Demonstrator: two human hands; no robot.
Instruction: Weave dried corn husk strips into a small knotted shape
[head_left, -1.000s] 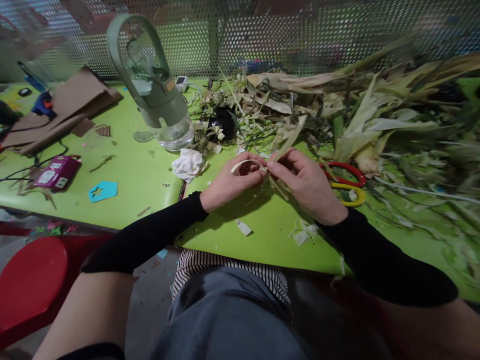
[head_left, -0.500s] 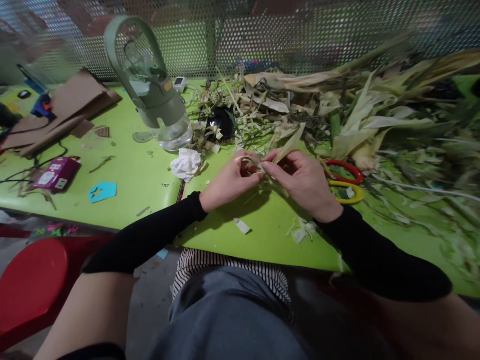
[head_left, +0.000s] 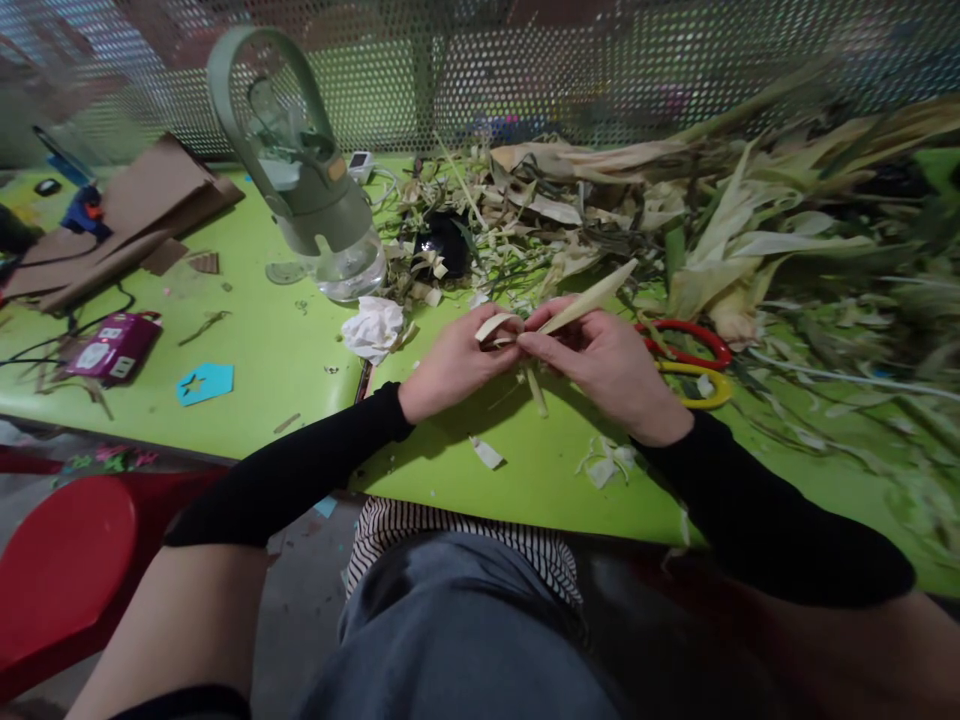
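Above the green tabletop [head_left: 465,470]: a pale husk strip [head_left: 592,298], curled at one end, pinched between both hands
Left hand [head_left: 454,362]: grip closed around the looped end
Right hand [head_left: 607,370]: grip narrow, thumb and fingers on the strip
Beside the right hand: red-handled scissors [head_left: 701,345] and yellow-handled scissors [head_left: 705,388]
Beyond: heaped dry husks [head_left: 592,165], clear-based bottle [head_left: 330,215]

L hand [head_left: 461,362] & R hand [head_left: 600,365] together, fingers pinched, forearms angled inward.
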